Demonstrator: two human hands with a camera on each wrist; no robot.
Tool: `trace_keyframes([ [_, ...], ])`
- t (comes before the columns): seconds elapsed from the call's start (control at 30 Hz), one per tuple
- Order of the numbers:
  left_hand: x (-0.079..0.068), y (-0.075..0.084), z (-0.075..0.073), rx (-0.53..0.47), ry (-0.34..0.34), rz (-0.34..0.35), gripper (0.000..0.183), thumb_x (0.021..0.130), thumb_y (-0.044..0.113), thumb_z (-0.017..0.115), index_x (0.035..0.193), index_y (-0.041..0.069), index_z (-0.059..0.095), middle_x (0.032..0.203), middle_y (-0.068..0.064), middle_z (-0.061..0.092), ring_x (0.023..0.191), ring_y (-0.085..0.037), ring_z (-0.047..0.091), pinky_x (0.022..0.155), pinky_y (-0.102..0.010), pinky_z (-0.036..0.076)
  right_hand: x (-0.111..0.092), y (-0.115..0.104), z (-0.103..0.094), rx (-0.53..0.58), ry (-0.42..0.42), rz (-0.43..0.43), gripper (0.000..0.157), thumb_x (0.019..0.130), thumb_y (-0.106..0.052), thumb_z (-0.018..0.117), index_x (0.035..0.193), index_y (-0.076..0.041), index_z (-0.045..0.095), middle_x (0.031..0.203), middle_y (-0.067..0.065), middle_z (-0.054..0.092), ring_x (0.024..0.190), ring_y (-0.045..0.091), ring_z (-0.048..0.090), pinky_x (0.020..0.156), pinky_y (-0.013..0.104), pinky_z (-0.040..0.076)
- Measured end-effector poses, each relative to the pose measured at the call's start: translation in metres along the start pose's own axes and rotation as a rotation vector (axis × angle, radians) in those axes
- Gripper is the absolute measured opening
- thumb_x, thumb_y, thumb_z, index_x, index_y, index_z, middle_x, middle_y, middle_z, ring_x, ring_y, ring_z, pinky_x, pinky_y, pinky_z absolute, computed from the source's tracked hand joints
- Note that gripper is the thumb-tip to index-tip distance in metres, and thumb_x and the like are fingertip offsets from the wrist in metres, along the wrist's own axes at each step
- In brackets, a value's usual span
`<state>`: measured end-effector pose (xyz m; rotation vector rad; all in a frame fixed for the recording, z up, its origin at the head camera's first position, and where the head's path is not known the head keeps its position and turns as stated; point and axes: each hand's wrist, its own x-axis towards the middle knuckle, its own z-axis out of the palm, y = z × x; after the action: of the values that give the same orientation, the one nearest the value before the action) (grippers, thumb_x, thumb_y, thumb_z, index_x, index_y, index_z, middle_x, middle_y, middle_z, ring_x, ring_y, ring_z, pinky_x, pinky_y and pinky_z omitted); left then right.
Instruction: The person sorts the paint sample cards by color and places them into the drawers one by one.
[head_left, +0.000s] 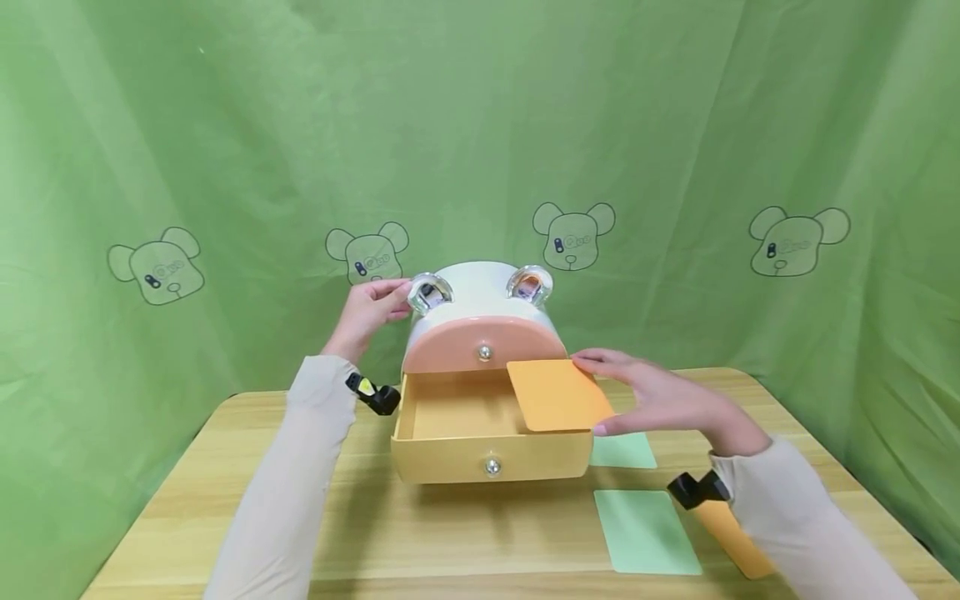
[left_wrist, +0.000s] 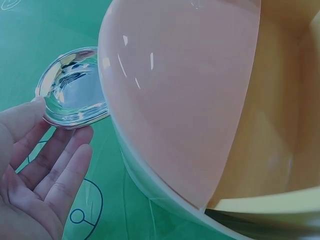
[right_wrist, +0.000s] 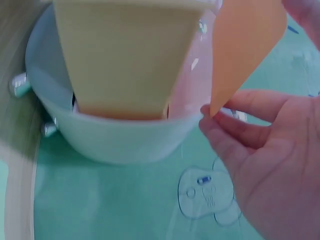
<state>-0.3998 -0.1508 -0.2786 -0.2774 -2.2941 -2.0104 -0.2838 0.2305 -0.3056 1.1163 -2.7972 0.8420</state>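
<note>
A green curtain [head_left: 465,133] printed with bear faces hangs behind the worktop [head_left: 225,500], a pale wood-grained one. The white box [head_left: 480,287] stands toward the worktop's back edge, midway between the left and right edges. A pale left sleeve [head_left: 277,492] and right sleeve [head_left: 795,508] come in at either side.

The box's yellow drawer [head_left: 442,462] is pulled out below a pink panel [head_left: 450,352]. The right hand [head_left: 660,396] holds an orange card [head_left: 562,396] by its right edge, thumb at the near corner and fingers at the far one; the card is above the drawer's right edge. The left hand [head_left: 371,312], well apart from the right, pinches the rim of the box's left eye [head_left: 431,293].

One green card [head_left: 648,532] lies toward the worktop's right front corner; a second green card [head_left: 626,451], partly hidden, lies beside the drawer. A loose orange card [head_left: 738,542] lies nearer the right edge, partly covered by the right sleeve.

The shiny right eye [head_left: 529,287] matches the left. Smallest are two knobs: the upper knob [head_left: 485,352] on the panel, the lower knob [head_left: 492,467] on the drawer.
</note>
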Motion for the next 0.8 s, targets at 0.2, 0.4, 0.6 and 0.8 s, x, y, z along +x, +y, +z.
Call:
trace_keyframes([
  [0.2, 0.001, -0.001, 0.000, -0.004, -0.002, 0.007, 0.035, 0.091, 0.022, 0.063, 0.121, 0.004, 0.061, 0.113, -0.013, 0.065, 0.097, -0.025, 0.064, 0.086, -0.028, 0.055, 0.012, -0.007, 0.017, -0.038, 0.014, 0.052, 0.088, 0.078, -0.043, 0.074, 0.141, 0.005, 0.035, 0.148, 0.020, 0.032, 0.133, 0.042, 0.030, 0.104, 0.061, 0.034],
  [0.4, 0.001, -0.003, -0.001, 0.003, -0.003, 0.021, 0.034, 0.091, 0.022, 0.062, 0.121, 0.004, 0.060, 0.114, -0.014, 0.065, 0.094, -0.023, 0.064, 0.084, -0.026, 0.055, 0.015, -0.008, 0.032, -0.039, 0.059, 0.093, 0.093, 0.077, -0.048, 0.073, 0.142, 0.004, 0.033, 0.150, 0.022, 0.029, 0.135, 0.043, 0.028, 0.105, 0.061, 0.032],
  [0.6, -0.001, -0.002, 0.001, 0.006, 0.000, 0.018, 0.033, 0.092, 0.020, 0.062, 0.121, 0.004, 0.060, 0.114, -0.015, 0.065, 0.098, -0.028, 0.063, 0.084, -0.027, 0.055, 0.012, -0.010, 0.040, -0.045, 0.103, 0.102, 0.093, 0.078, -0.050, 0.072, 0.144, 0.002, 0.031, 0.151, 0.019, 0.027, 0.135, 0.042, 0.028, 0.103, 0.061, 0.035],
  [0.8, -0.001, 0.000, 0.001, 0.008, -0.005, 0.007, 0.034, 0.092, 0.021, 0.062, 0.122, 0.003, 0.060, 0.117, -0.016, 0.064, 0.098, -0.027, 0.063, 0.090, -0.032, 0.053, 0.012, -0.011, 0.044, -0.043, 0.141, 0.095, 0.093, 0.078, -0.051, 0.072, 0.145, -0.001, 0.030, 0.154, 0.015, 0.021, 0.137, 0.041, 0.025, 0.104, 0.062, 0.034],
])
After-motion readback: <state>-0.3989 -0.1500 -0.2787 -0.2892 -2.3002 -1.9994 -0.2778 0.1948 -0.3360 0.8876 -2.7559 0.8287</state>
